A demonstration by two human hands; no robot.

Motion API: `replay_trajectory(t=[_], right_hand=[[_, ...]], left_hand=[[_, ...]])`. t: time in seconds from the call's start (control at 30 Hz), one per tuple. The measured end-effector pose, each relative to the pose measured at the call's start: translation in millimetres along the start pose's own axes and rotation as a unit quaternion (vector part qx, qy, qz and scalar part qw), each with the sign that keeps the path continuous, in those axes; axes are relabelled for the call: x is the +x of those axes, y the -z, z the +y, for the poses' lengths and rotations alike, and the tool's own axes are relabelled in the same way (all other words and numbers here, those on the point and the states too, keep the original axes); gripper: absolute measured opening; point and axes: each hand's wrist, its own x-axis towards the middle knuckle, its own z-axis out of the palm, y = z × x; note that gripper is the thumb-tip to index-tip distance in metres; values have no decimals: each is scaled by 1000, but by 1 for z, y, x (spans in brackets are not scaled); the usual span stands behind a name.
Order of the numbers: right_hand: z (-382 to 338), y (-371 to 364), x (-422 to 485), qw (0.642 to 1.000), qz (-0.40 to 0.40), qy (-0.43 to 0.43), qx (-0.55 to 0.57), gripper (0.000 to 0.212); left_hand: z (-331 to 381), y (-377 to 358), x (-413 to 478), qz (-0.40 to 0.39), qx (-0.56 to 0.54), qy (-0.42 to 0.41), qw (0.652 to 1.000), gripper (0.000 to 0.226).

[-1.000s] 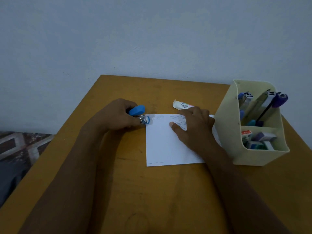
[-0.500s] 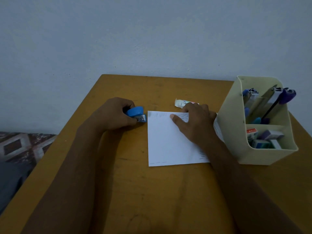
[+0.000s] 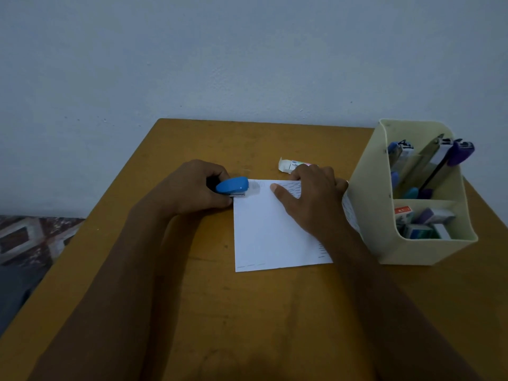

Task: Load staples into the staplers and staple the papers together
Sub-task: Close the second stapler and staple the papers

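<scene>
A small blue stapler (image 3: 232, 186) is gripped in my left hand (image 3: 192, 188), its metal jaw at the top left corner of the white papers (image 3: 269, 237). The papers lie flat in the middle of the wooden table (image 3: 192, 312). My right hand (image 3: 310, 193) rests flat on their upper right part, fingers spread and thumb pointing left. A small open staple box (image 3: 288, 166) lies just beyond my right hand's fingers.
A cream desk organizer (image 3: 384, 243) stands at the right, close to the papers' right edge. Its tall part holds a purple stapler (image 3: 461, 154) and other staplers; its low front part holds small boxes. A grey wall rises behind the table. A patterned floor shows at the left.
My left hand has brought the blue stapler back to the papers' top left corner after drawing slightly away. My right hand stays on the papers.
</scene>
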Motion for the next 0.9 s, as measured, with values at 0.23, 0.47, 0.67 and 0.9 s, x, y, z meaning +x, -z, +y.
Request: replay_trajectory(t=[0.23,0.47,0.67,0.9], right_hand=[[1,-1,-2,997,57,16,42,35],[3,2,-4,996,52,25,72,19],[4,2,-3,996,46,21,79,15],[4,2,-3,997,38,11,72,7]], left_hand=[[6,0,-1,-56,-137,46,988,35],[14,-6,-1,-68,-170,49,982,66],[21,-18,4,-48,-113,-16,992,42],[22,-21,5,-63,-66,-13,996,59]])
